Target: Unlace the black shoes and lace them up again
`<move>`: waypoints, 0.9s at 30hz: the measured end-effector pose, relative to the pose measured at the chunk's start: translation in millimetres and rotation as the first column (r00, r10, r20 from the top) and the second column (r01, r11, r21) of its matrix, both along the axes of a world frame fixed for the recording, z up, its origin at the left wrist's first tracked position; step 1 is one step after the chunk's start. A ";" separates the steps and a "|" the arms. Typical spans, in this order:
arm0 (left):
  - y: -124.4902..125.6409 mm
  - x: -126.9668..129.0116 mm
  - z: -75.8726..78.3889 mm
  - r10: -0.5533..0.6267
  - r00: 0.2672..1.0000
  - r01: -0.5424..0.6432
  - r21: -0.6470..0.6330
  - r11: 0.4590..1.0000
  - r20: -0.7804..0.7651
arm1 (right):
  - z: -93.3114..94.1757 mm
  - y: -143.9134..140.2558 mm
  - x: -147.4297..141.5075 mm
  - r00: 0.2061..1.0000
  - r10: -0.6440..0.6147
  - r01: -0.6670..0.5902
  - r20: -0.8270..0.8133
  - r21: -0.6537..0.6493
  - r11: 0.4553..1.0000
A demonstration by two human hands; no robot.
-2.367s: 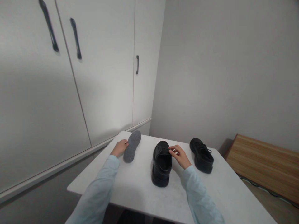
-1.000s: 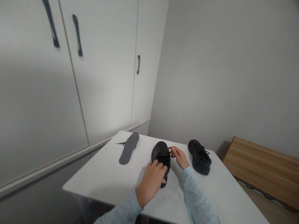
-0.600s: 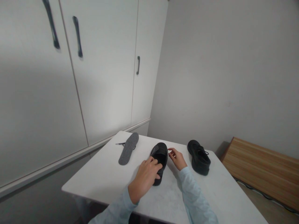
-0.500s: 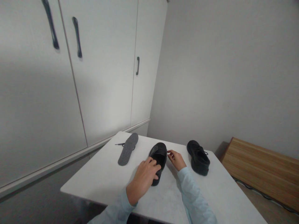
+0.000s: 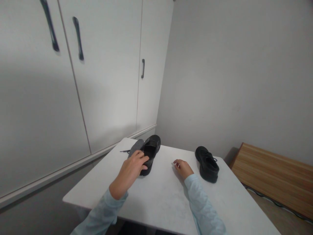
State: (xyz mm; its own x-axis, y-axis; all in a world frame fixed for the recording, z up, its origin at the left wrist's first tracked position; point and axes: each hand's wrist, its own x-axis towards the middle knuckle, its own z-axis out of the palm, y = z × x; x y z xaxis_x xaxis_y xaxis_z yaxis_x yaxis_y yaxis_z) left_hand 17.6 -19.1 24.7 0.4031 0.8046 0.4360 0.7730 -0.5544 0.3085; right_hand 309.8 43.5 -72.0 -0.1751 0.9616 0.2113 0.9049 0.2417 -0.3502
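My left hand [image 5: 134, 164] is closed on the near side of a black shoe [image 5: 152, 147], its thumb over the rim of the opening. No lace shows on this shoe, and its toe points away from me. The shoe covers part of a grey insole [image 5: 136, 147], and a dark lace [image 5: 124, 151] sticks out at the insole's left. Above the middle of the white table [image 5: 166, 195], my right hand [image 5: 183, 167] is apart from the shoes, its fingers curled and the fingertips loosely together with nothing visible in them. Right of it rests a second black shoe [image 5: 207, 164], laced.
White cabinet doors [image 5: 110, 81] with dark handles [image 5: 143, 68] rise behind the table on the left. A grey wall [image 5: 232, 71] stands behind and to the right. Beyond the table's right edge is a wood-grain panel [image 5: 276, 179].
My left hand has carried the black shoe left and away from me, from the middle of the table to the grey insole. My right hand has stayed nearly still, now apart from that shoe.
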 end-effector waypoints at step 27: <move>45.2 -53.1 -28.9 0.190 0.958 -0.230 -0.181 0.956 -0.216 | -0.7 -0.5 -2.7 0.998 0.045 -0.043 0.050 -0.035 0.998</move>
